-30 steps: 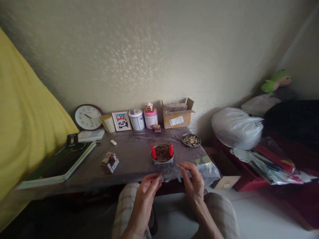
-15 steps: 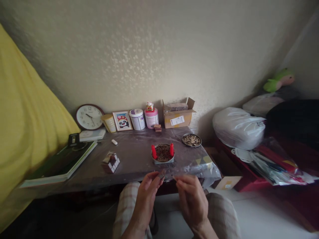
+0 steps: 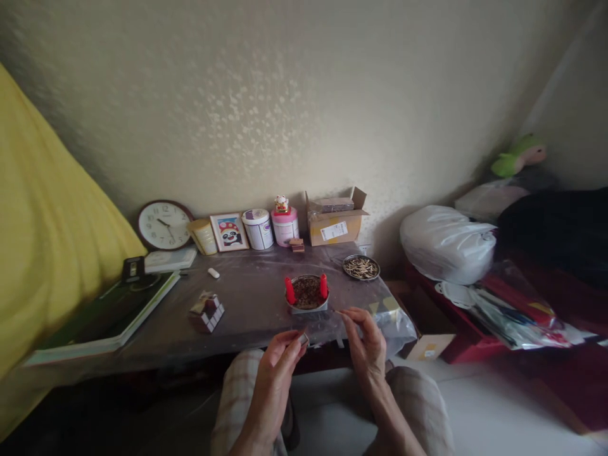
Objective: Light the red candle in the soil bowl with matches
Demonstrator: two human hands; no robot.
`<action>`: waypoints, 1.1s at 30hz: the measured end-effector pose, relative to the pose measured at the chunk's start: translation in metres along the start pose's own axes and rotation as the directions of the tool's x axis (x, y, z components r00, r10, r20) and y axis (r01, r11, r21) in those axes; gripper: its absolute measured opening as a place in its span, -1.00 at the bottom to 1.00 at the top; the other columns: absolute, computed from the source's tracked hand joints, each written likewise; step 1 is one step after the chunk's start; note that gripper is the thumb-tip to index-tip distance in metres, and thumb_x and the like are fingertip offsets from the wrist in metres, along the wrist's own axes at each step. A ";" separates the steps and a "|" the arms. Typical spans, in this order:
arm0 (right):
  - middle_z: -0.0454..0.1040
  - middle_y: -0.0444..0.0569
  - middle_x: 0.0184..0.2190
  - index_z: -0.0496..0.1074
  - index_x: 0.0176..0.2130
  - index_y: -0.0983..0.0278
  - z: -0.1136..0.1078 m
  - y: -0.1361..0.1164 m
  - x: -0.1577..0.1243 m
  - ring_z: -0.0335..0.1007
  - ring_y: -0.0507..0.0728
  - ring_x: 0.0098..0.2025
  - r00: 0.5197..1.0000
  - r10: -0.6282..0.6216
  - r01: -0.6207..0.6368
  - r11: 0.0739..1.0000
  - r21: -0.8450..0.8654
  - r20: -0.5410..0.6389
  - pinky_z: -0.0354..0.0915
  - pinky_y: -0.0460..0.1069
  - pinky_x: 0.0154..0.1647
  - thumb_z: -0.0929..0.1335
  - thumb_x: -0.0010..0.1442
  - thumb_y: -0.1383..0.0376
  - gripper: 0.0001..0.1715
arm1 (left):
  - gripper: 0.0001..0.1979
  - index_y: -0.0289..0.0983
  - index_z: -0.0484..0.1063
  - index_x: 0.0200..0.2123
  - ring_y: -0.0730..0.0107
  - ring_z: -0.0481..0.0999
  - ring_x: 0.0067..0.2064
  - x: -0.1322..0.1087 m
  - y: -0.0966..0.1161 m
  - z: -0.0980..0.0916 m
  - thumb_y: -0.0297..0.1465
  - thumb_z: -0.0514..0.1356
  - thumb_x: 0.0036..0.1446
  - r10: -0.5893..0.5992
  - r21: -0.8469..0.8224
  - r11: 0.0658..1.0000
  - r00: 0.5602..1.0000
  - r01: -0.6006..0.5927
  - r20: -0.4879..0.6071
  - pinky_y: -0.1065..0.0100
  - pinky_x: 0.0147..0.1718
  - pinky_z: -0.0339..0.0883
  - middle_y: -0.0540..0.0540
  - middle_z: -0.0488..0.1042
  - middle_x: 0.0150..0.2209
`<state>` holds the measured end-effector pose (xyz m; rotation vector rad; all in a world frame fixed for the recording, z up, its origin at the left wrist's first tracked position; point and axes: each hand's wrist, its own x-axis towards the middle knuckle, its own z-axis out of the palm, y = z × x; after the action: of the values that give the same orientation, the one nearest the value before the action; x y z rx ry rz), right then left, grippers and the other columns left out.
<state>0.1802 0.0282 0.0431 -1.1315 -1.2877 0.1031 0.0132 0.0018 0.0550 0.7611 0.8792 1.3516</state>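
Observation:
My left hand (image 3: 278,364) is closed around a small matchbox (image 3: 304,340) just off the table's front edge. Between the fingertips of my right hand (image 3: 365,345) is a thin match (image 3: 337,311), held apart from the box and near the bowl. The round bowl (image 3: 308,310), filled with dark brown grains, stands beyond both hands. Two red candles are upright in it, a left candle (image 3: 289,290) and a right candle (image 3: 323,286); no flame shows on either. To the right, a round dish (image 3: 344,273) holds many matchsticks (image 3: 361,268).
A pack of small boxes (image 3: 208,311) and a white oval object (image 3: 213,273) lie on the plastic-covered table (image 3: 256,285). A large book (image 3: 104,316) occupies the left side. Along the wall stand a clock (image 3: 164,225), a picture frame (image 3: 229,232), tubs and a cardboard box (image 3: 332,231).
My right hand has moved forward and up, away from the matchbox, carrying the match toward the bowl. My left hand has tilted the matchbox slightly. The view has shifted a little.

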 end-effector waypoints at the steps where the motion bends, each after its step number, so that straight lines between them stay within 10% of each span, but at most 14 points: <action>1: 0.54 -0.06 -0.32 0.44 -0.31 0.24 0.000 -0.006 -0.003 0.50 0.09 -0.24 1.000 -0.021 0.021 1.000 0.021 0.023 0.41 -0.03 -0.18 0.34 0.24 0.32 -0.93 | -0.76 -0.29 0.55 -0.23 0.20 0.49 -0.08 0.000 0.000 0.002 -0.29 0.30 0.05 0.008 -0.009 1.000 1.000 -0.008 0.011 0.16 0.03 0.25 -0.16 0.59 -0.19; 13: 0.53 -0.02 -0.26 0.39 -0.17 0.21 -0.005 -0.041 -0.017 0.49 0.08 -0.24 0.951 -0.293 0.289 0.956 0.051 0.102 0.41 -0.02 -0.21 0.32 0.20 0.52 -0.75 | -0.78 -0.27 0.55 -0.27 0.28 0.51 -0.16 0.001 0.002 0.008 -0.29 0.32 0.00 0.017 -0.035 0.999 1.000 -0.016 0.016 0.23 -0.04 0.29 -0.10 0.59 -0.25; 18: 0.57 -0.05 -0.28 0.43 -0.21 0.17 0.002 -0.017 -0.017 0.52 0.11 -0.25 0.906 -0.347 0.362 0.932 -0.017 0.241 0.42 0.02 -0.19 0.29 0.23 0.44 -0.80 | -0.76 -0.26 0.56 -0.28 0.24 0.50 -0.13 0.001 0.004 0.011 -0.27 0.34 -0.03 0.014 -0.041 0.999 1.000 -0.014 0.013 0.21 -0.02 0.27 -0.13 0.61 -0.23; 23: 0.51 -0.02 -0.35 0.42 -0.29 0.23 0.011 0.023 -0.007 0.47 0.11 -0.30 0.982 -0.186 0.189 0.968 -0.165 0.032 0.41 0.01 -0.25 0.28 0.28 0.36 -0.87 | -0.73 -0.29 0.56 -0.26 0.13 0.49 -0.04 -0.003 0.004 0.005 -0.25 0.33 0.00 0.000 0.008 1.000 1.000 0.000 -0.017 0.12 0.07 0.21 -0.20 0.60 -0.15; 33: 0.47 -0.05 -0.37 0.46 -0.38 0.24 0.001 0.018 0.011 0.42 0.10 -0.31 0.994 -0.049 0.034 0.989 -0.147 -0.098 0.36 0.00 -0.27 0.32 0.24 0.25 -0.81 | -0.67 -0.31 0.53 -0.30 0.08 0.52 -0.01 -0.006 0.012 -0.004 -0.25 0.40 -0.12 -0.046 -0.023 0.999 0.995 0.044 -0.093 0.08 0.10 0.21 -0.25 0.63 -0.17</action>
<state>0.1924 0.0450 0.0380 -1.2172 -1.2427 -0.0800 0.0037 -0.0038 0.0636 0.6632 0.9490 1.3633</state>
